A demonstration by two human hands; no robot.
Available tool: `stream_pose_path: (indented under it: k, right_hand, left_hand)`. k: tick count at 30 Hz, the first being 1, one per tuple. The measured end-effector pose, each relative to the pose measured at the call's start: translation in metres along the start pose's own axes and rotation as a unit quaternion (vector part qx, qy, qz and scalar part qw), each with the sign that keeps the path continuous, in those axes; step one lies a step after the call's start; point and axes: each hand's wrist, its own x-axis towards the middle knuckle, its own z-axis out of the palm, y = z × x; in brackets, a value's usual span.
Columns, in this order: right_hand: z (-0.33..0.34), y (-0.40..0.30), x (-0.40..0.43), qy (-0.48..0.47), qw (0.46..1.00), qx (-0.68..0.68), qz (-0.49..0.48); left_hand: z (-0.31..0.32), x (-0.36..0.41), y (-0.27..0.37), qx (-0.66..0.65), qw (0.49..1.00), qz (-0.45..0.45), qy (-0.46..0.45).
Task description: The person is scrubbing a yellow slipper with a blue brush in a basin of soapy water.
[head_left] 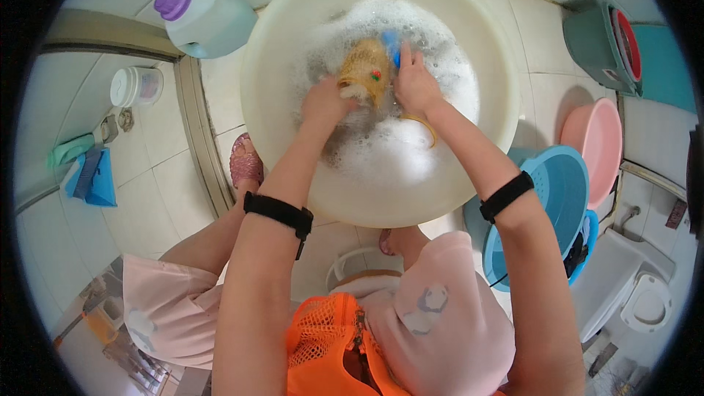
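Note:
In a large white plastic basin [379, 206] of foamy water lies a yellow-tan textured item [366, 63] with a small red and green decoration; its exact kind is unclear. My left hand [324, 102] grips its near left edge, where a whitish part shows. On the other side, my right hand [415, 80] closes on a blue brush-like object [391, 47], blurred and partly covered by my fingers and the foam. Below my right wrist a thin yellow loop [426, 126] pokes out of the suds [404, 148].
A detergent jug with a purple cap [212, 22] stands left of the basin. To the right are a blue plastic tub [558, 192], a pink basin [597, 148] and a grey-green bin [591, 44]. A door frame [198, 132] runs along the left; a toilet [627, 280] stands lower right.

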Motion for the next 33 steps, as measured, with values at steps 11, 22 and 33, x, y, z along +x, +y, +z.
stream_pose_path:
  k: [11,22,33]
  right_hand:
    - [-0.046,-0.023,-0.086,0.043,0.989,0.122,-0.068]
    - [-0.085,-0.074,-0.129,-0.036,0.967,0.227,-0.109]
    - [-0.081,-0.023,-0.099,-0.152,0.987,0.053,-0.008]
  left_hand:
    - [-0.014,-0.033,-0.021,-0.650,0.718,-0.098,-0.231]
    - [0.010,-0.044,0.002,-0.839,0.511,-0.002,-0.185]
    - [0.023,-0.034,0.002,-0.754,0.649,-0.097,-0.022]
